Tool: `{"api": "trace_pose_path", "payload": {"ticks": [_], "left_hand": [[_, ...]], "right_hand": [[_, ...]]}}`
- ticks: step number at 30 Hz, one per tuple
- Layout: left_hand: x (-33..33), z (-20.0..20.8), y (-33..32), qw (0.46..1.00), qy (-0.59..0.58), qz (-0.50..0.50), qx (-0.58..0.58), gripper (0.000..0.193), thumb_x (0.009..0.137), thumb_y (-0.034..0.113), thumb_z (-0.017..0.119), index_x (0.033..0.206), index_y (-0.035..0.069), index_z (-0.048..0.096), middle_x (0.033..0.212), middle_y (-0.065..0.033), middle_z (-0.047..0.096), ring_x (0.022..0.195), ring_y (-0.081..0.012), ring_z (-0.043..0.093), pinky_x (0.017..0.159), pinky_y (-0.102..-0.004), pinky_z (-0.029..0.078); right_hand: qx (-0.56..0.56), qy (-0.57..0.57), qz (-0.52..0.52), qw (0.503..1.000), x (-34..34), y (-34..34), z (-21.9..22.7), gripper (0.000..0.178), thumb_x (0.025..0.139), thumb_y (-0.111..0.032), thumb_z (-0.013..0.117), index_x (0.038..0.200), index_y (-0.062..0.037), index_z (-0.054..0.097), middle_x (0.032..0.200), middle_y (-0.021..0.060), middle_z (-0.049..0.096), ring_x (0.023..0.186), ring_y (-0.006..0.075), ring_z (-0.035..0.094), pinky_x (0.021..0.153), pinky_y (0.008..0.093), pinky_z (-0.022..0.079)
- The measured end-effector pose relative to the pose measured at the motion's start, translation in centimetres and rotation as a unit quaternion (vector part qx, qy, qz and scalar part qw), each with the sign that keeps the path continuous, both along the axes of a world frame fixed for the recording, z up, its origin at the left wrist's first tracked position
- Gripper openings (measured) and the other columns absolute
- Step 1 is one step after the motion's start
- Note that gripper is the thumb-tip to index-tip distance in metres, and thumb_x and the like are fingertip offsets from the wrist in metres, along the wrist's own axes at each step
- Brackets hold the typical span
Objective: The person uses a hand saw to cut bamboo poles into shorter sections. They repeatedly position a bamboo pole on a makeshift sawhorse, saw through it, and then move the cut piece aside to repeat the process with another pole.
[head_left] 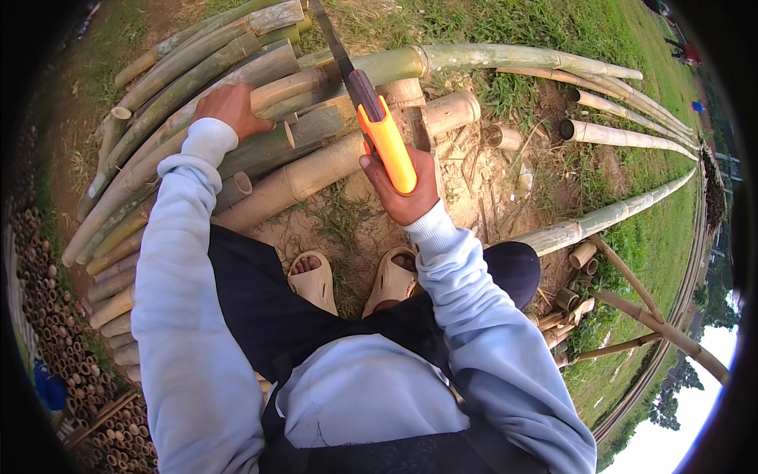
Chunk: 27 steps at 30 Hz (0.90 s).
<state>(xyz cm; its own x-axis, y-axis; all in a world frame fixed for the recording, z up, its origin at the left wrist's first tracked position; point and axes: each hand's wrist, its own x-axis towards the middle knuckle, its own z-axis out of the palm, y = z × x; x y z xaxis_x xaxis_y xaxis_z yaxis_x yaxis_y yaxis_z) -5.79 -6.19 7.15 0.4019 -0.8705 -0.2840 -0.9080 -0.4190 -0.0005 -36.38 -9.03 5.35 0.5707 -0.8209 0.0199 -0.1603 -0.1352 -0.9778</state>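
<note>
My right hand (pixel 407 188) is closed round the orange handle (pixel 388 148) of a hand saw. Its long narrow blade (pixel 332 38) points away from me and crosses over a green bamboo pole (pixel 466 57); whether the teeth touch it, I cannot tell. At the left, my left hand (pixel 234 109) lies over a tan bamboo pole (pixel 290 88) with its fingers curled round it. Some of those fingers are hidden under the hand. Just below the saw rests a thick tan bamboo pole (pixel 335 167).
Cut bamboo poles (pixel 193 59) lie stacked at the left. Long poles (pixel 628 136) stretch off to the right. A short bamboo offcut (pixel 505 138) sits on the sawdust-covered ground. Bamboo struts (pixel 655 324) stand at the lower right, and many short pieces (pixel 71 332) are heaped at the lower left.
</note>
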Motion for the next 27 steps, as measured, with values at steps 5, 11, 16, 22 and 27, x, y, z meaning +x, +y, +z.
{"api": "trace_pose_path", "payload": {"ticks": [5, 11, 16, 22, 27], "left_hand": [[-0.3, 0.0, 1.9, 0.999, -0.012, -0.019, -0.034, 0.109, 0.071, 0.055, 0.086, 0.157, 0.012, 0.035, 0.151, -0.0245, 0.049, 0.138, -0.0418, 0.048, 0.116, -0.0511, 0.038], [-2.7, -1.5, 4.4, 0.978, -0.021, -0.046, -0.201, 0.089, 0.083, 0.047, 0.081, 0.154, 0.014, 0.04, 0.154, -0.0228, 0.041, 0.148, -0.0418, 0.034, 0.118, -0.054, 0.033], [-0.5, -1.2, 5.1, 0.979, -0.01, -0.061, -0.195, 0.058, 0.093, 0.035, 0.072, 0.144, 0.015, 0.05, 0.127, -0.0122, 0.058, 0.122, -0.0347, 0.055, 0.102, -0.0484, 0.046], [0.9, 1.6, 7.3, 0.967, -0.07, -0.155, -0.192, 0.047, 0.094, 0.029, 0.069, 0.136, 0.016, 0.053, 0.115, -0.0095, 0.061, 0.108, -0.0312, 0.064, 0.081, -0.0464, 0.054], [1.5, -1.3, 10.5, 0.97, -0.039, -0.238, -0.036, 0.029, 0.094, 0.027, 0.067, 0.119, 0.014, 0.064, 0.098, -0.0088, 0.065, 0.084, -0.0337, 0.071, 0.07, -0.0466, 0.056]], "right_hand": [[0.008, -0.018, -0.009, 1.0, 0.3, 0.2, -1.2, 0.019, 0.093, -0.014, 0.073, 0.087, 0.0027, 0.066, 0.065, 0.0081, 0.061, 0.059, 0.0156, 0.057, 0.057, 0.033, 0.047], [0.031, -0.027, -0.008, 0.999, 0.1, -0.1, -0.7, 0.019, 0.093, -0.012, 0.073, 0.099, 0.0044, 0.067, 0.069, 0.0045, 0.062, 0.065, 0.0106, 0.056, 0.062, 0.03, 0.048], [0.029, -0.049, -0.023, 0.998, 0.1, 0.1, -1.2, 0.017, 0.096, -0.014, 0.072, 0.092, 0.0023, 0.068, 0.065, -0.0004, 0.06, 0.054, 0.0071, 0.054, 0.05, 0.0249, 0.044], [0.064, -0.028, -0.013, 0.998, -0.1, -0.1, -0.8, 0.019, 0.094, -0.012, 0.072, 0.102, 0.0057, 0.068, 0.071, 0.0022, 0.062, 0.068, 0.008, 0.055, 0.063, 0.0281, 0.047], [0.053, -0.032, -0.016, 0.998, -0.1, 0.0, -1.4, 0.019, 0.095, -0.012, 0.072, 0.101, 0.0055, 0.068, 0.071, 0.0018, 0.061, 0.066, 0.0076, 0.053, 0.062, 0.0278, 0.047]]}}
